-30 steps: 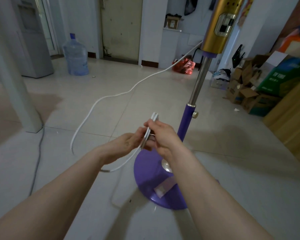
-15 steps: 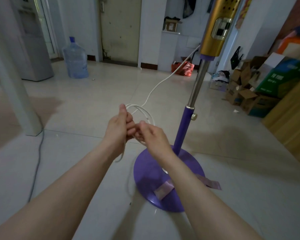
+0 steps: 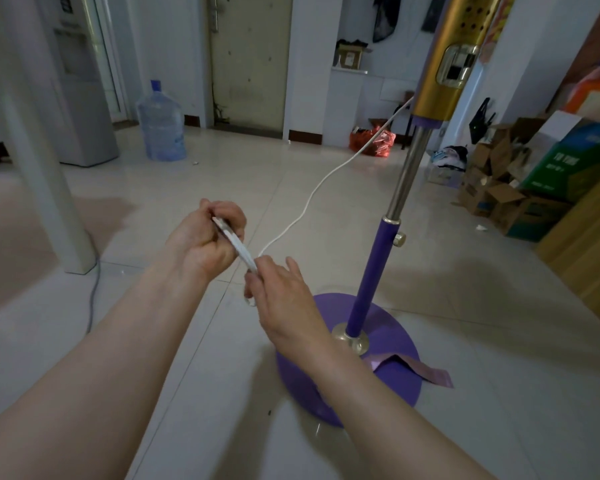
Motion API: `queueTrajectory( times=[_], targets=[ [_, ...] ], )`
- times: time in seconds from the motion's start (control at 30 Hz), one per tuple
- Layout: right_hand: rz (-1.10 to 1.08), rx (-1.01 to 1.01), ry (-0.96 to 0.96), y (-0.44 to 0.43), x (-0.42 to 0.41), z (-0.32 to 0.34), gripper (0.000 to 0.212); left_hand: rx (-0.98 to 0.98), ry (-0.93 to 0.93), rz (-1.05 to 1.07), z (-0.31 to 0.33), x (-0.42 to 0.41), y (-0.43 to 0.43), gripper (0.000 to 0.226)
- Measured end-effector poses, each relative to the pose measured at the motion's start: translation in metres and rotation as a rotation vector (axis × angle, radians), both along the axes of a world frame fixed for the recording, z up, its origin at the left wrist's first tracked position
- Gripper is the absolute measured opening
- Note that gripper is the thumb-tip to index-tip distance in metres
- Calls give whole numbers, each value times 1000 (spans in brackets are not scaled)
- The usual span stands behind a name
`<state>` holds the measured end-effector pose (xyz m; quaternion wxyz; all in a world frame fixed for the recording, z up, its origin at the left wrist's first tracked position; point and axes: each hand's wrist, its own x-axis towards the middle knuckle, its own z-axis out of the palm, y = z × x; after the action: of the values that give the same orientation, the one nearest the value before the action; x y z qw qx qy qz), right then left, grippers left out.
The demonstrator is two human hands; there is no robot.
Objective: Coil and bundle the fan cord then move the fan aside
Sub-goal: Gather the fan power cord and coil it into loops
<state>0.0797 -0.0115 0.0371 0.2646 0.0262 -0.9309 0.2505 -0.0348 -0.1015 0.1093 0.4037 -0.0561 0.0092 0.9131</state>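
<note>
Right now my left hand (image 3: 205, 237) is fisted around the folded loops of white cord (image 3: 238, 247), and my right hand (image 3: 281, 292) pinches their lower end, other fingers spread. One fan (image 3: 388, 271) stands just right; one cord runs up to it.

A white cord (image 3: 312, 192) runs slack from a folded bundle up to the fan (image 3: 388, 258), which stands upright on the floor: round purple base, purple-and-metal pole, gold housing.
</note>
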Motion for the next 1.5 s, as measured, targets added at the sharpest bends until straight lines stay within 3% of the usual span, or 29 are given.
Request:
queueTrajectory(
  times=[0.07,0.17,0.3,0.37,0.43,0.5,0.63,0.77,0.83,0.97,1.03,1.13,1.23,1.4,1.5],
  targets=[
    [-18,-269,-32,3,1,1,18,-316,218,73,-3,1,6,48],
    [-89,-525,13,16,-1,9,19,-911,921,-3,-17,7,5,55],
    [-106,-785,21,40,-5,26,24,-1185,1868,-213,-38,20,-2,37],
    [-108,-987,-14,48,-3,32,24,-1345,2104,-92,-51,26,6,59],
    [-115,-1171,-38,51,0,38,23,-1427,2179,119,-63,32,17,70],
    [-125,-1256,-47,52,2,42,23,-1427,2163,252,-72,36,25,58],
    [-44,-1383,-75,50,5,47,29,-1465,2061,358,-79,34,27,8],
    [107,-1494,-58,51,7,49,31,-1415,1805,395,-73,35,29,27],
    [43,-1320,-29,49,5,49,26,-1291,1574,336,-68,37,34,34],
    [-147,-699,106,43,6,40,24,-1072,1108,166,-49,34,38,37],
    [-155,-523,120,41,9,33,29,-960,897,84,-36,26,34,36],
    [-124,-258,-22,41,10,20,45,-719,505,-94,-16,5,24,39],
    [-126,48,-58,39,8,9,42,-501,203,-173,-2,-8,24,42],
    [-208,-133,-23,36,-5,12,24,-361,61,-161,9,-15,37,37],
    [-261,-282,33,37,-9,19,23,-375,329,-223,5,-10,49,52]
  ],
)
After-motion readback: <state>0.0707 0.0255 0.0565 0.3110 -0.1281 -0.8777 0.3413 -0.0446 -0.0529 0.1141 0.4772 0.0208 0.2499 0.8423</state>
